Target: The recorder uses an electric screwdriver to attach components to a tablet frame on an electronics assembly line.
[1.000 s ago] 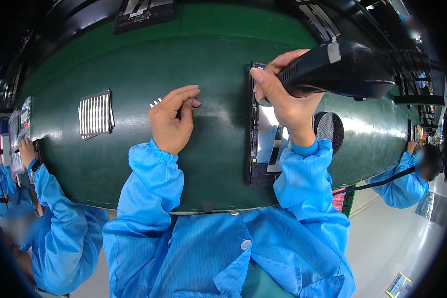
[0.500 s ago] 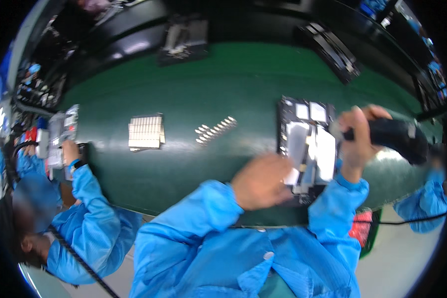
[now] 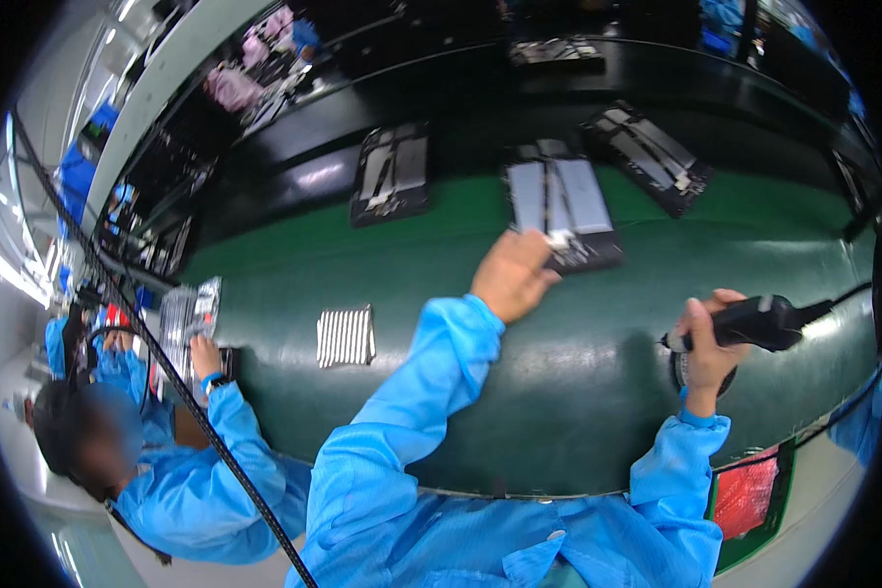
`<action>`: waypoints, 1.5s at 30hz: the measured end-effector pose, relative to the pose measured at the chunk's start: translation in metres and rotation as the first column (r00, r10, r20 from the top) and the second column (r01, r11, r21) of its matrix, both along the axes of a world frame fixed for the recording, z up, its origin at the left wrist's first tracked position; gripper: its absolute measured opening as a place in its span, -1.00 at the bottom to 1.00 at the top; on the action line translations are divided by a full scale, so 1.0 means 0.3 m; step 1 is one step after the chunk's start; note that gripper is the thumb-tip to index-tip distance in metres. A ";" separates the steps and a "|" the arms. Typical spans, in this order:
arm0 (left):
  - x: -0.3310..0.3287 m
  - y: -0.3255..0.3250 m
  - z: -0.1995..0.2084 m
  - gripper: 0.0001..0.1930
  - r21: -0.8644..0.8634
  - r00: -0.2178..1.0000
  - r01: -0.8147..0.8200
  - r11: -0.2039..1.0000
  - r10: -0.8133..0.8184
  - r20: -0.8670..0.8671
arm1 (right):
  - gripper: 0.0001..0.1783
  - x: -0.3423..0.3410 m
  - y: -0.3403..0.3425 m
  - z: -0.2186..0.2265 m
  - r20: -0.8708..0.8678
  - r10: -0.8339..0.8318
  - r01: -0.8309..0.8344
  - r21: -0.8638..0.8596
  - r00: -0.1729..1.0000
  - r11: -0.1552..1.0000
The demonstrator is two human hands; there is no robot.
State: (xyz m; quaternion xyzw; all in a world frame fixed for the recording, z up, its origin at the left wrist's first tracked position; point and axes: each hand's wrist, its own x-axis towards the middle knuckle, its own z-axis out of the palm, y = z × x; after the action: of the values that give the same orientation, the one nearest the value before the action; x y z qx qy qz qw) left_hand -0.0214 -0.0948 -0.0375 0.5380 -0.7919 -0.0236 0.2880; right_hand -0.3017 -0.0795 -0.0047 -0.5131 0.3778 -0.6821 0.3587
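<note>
My left hand (image 3: 514,274) reaches forward to the near left corner of a flat black tablet-like assembly (image 3: 583,196) with two grey rectangular packs and a dark strip between them. Its fingers are bent at the corner, and the thumb points right along the near edge. My right hand (image 3: 710,348) is wrapped round a black electric screwdriver (image 3: 762,323), its tip pointing left over the green tabletop. Partly hidden below that hand is a round dark dish (image 3: 723,380).
A striped stack of pale strips (image 3: 346,336) lies left of my left sleeve. Similar black assemblies (image 3: 392,174) (image 3: 647,157) stand at the table's far side. A co-worker in blue (image 3: 216,480) sits at left. A black cable (image 3: 196,412) crosses the left side.
The black assembly has gone from in front of me to the far side with my left hand. The screwdriver stays in my right hand. The whole view has shifted, and the small loose pieces no longer show.
</note>
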 end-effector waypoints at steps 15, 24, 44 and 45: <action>-0.166 -0.290 -0.038 -0.55 0.003 0.991 -0.115 0.993 0.114 0.071 | -0.53 -0.020 0.023 -0.040 -0.070 0.403 -0.393 0.124 0.913 0.911; -0.621 -0.556 -0.018 -0.03 0.136 0.992 -0.103 0.985 0.093 0.080 | -0.54 0.015 0.002 -0.068 0.076 0.401 -0.396 -0.072 0.913 0.916; -0.152 -0.483 -0.001 -0.39 -0.236 0.939 0.069 0.969 0.017 0.344 | -0.50 -0.023 -0.005 -0.011 -0.060 0.297 -0.299 -0.040 0.953 0.953; -0.148 -0.425 -0.018 -0.38 -0.210 0.955 0.126 0.969 -0.061 0.291 | -0.55 -0.048 0.009 0.021 -0.072 0.385 -0.359 0.235 0.920 0.903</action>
State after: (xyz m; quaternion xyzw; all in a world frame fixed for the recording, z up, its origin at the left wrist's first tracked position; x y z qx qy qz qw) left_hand -0.0660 -0.2223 -0.0428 0.4612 -0.8470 0.1300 0.2302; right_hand -0.3161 -0.0766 0.0017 -0.5724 0.3652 -0.5246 0.5137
